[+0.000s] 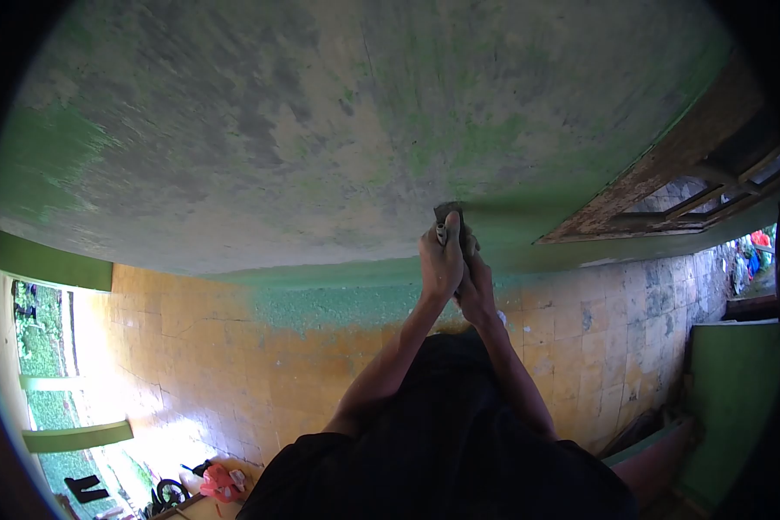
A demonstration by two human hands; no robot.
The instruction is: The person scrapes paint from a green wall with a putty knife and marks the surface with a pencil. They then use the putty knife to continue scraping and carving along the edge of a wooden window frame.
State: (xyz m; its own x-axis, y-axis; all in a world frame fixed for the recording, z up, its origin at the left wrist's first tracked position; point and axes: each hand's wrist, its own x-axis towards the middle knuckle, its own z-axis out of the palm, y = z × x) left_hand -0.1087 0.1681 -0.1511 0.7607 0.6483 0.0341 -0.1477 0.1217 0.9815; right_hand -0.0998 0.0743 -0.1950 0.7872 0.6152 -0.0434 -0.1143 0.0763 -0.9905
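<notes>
Both hands are wrapped round a scraper [448, 209], its dark flat blade against the wall [321, 156]. My left hand [440, 264] is closed near the blade, the thumb laid along the tool. A small pale piece shows by its fingers; I cannot make out what it is. Just to the right and lower, my right hand [477, 286] is closed on the handle, most of which the fingers hide. Around the blade the wall is patchy grey with streaks of green paint. Solid green paint remains low on the wall and at the far left.
Green flakes and dust [338, 305] lie on the yellow tiled floor [191, 338] along the wall's foot. A worn wooden window frame [615, 204] is at the right. A green panel [737, 407] stands lower right. A pink plastic bag [223, 483] is at the lower left.
</notes>
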